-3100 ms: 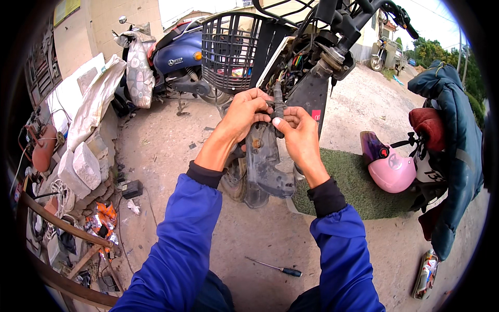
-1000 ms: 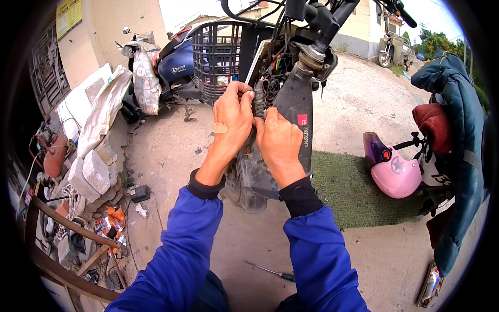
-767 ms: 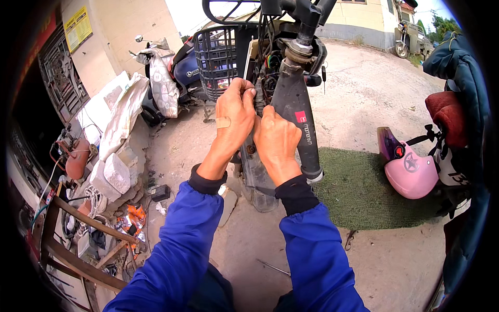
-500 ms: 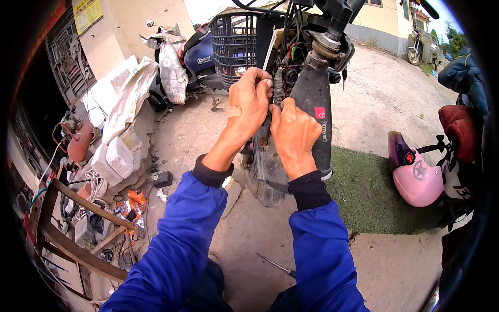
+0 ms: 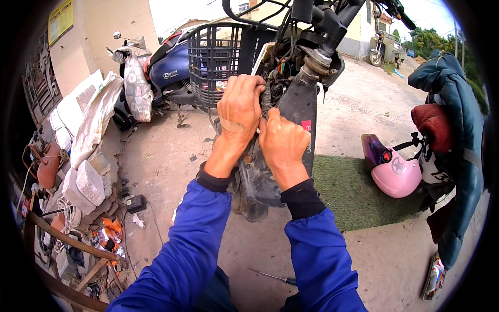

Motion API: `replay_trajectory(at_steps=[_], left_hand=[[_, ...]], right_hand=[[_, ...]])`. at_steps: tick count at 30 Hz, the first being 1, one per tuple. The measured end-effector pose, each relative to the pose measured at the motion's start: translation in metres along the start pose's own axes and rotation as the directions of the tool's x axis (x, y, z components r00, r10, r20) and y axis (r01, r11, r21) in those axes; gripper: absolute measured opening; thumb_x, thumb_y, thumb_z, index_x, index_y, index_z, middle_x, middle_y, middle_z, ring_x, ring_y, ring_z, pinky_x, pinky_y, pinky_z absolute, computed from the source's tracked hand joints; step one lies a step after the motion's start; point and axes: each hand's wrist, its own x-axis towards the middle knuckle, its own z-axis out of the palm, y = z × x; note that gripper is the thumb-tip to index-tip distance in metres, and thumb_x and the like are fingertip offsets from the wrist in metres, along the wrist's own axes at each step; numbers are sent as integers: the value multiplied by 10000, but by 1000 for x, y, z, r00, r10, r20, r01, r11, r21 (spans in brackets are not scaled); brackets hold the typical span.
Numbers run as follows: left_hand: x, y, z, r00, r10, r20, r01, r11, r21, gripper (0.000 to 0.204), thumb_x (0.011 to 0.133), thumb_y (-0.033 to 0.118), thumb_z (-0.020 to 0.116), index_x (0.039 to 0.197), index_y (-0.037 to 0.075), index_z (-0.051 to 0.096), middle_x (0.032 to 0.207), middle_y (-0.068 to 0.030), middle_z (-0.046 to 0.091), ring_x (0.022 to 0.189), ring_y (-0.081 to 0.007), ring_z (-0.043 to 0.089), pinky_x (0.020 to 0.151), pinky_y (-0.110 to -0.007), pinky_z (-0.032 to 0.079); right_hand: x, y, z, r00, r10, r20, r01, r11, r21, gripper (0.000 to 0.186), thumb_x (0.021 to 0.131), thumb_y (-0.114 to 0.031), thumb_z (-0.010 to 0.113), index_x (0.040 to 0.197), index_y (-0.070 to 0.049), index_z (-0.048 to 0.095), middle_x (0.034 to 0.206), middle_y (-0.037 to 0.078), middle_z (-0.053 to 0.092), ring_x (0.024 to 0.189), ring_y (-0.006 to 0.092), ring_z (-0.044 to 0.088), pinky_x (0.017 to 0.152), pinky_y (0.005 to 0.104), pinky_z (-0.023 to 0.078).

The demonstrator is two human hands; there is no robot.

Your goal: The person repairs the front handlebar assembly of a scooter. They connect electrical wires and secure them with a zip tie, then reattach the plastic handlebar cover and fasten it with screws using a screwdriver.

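Observation:
My left hand (image 5: pixel 239 112), with a plaster on its back, is closed on a dark, ridged cable bundle (image 5: pixel 265 98) in the opened front of a black scooter. My right hand (image 5: pixel 282 142) grips it just below, knuckles up, fingers curled out of sight. Coloured wires (image 5: pixel 272 67) show above both hands, beside the black front panel (image 5: pixel 296 96). A dirty plastic lower cover (image 5: pixel 260 190) hangs beneath them.
A black basket (image 5: pixel 208 52) and a blue scooter (image 5: pixel 171 67) stand behind. Rubble (image 5: pixel 86 190) and a wooden frame (image 5: pixel 73 242) lie left. A screwdriver (image 5: pixel 283 278) lies near my knees. A pink helmet (image 5: pixel 396 176) rests right, above green matting (image 5: pixel 343 208).
Since the oldest frame, my right hand has turned knuckles up around the bundle. My left fingers have curled further over it in the last half second. The view has shifted slightly.

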Motion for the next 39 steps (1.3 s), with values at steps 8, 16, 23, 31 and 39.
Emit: replay_trajectory(at_steps=[8,16,23,31,39], left_hand=[[-3,-10,2,998,-12,-61,14,1000,27,116,935,37,792,1023,73,724,958,-61,696,916,-307,670,751,-436,564],[3,-7,2,999,15,-49,-11,997,73,133,915,22,800,1015,68,727,998,-62,687,954,-306,661,767,-437,559],[8,-4,5,997,71,-39,-71,997,-13,185,876,-49,808,1018,49,744,1052,-94,684,969,-325,649,821,-435,546],[6,-8,2,991,129,-45,-129,992,8,193,859,-39,822,1011,61,759,1057,-84,687,1001,-325,653,846,-436,552],[7,-9,3,990,132,-45,-131,991,21,153,866,13,827,981,63,738,1029,-67,680,977,-310,660,803,-433,565]], right_hand=[[-5,-5,-2,996,32,82,-33,999,16,272,947,-309,832,910,-123,638,748,85,756,610,324,741,517,475,511],[-2,7,-27,977,-10,215,-40,973,227,280,915,-228,864,1042,-89,657,823,101,760,707,367,751,573,486,515],[-8,8,-28,975,13,224,-78,956,282,541,902,-202,864,1368,-70,622,864,119,760,644,368,749,532,489,527],[-8,-6,-16,986,-2,167,-1,1000,17,878,863,-216,879,1663,-128,529,843,58,742,601,300,726,530,453,528],[-7,5,-6,995,-96,-2,95,992,86,733,869,-203,815,1572,-101,635,769,27,661,572,202,712,484,375,519]])
